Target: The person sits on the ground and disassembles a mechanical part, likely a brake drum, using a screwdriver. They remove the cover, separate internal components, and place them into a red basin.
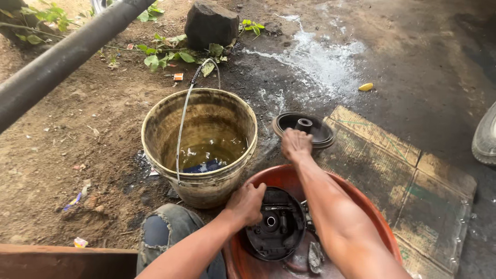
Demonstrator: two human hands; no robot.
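Black round metal part, greasy, with a pale bore at its centre and ribbed edges, lying in a red basin; lower rim lost in murky liquid. Left hand clamped over the part's upper left edge, fingers curled around the rim. Right hand stretched past the basin, resting fingers-down on the near edge of a black disc; grip hidden beneath the palm, so clenched or loose cannot be told. Disc flat, round, with a raised hub in the middle, sitting on the corner of a worn cardboard sheet, stained and creased, scuffed at the edges. A grey, rough lump in the basin beside the part, too blurred to name. Just left of the basin, a dirty plastic bucket, yellowed and grimy, partly filled with cloudy water; a thin wire handle hanging across its mouth. Torn denim knee below the bucket, cut off by the frame. Packed dirt around, wet dark patch beyond. Dark rock among green leaves at top. Thick grey pipe crossing the upper left corner, both ends out of frame.
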